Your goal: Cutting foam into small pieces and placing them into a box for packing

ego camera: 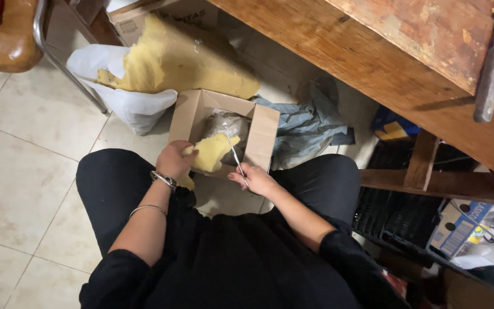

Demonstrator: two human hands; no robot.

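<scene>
My left hand (172, 160) grips a yellow foam piece (211, 151) over the open cardboard box (261, 134) on the floor between my knees. My right hand (254, 177) is closed around the scissors (234, 150), blades reaching into the foam. Scraps already lie in the box; by my reckoning, plenty of foam (184, 60) in the far white bag (127, 103) remains uncut.

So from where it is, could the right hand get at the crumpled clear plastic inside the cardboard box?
Probably yes. The right hand, holding thin metal scissors, sits at the open cardboard box edge, and the plastic lies uncovered just beyond. Only the yellow foam piece in the left hand partly overlaps it.
</scene>
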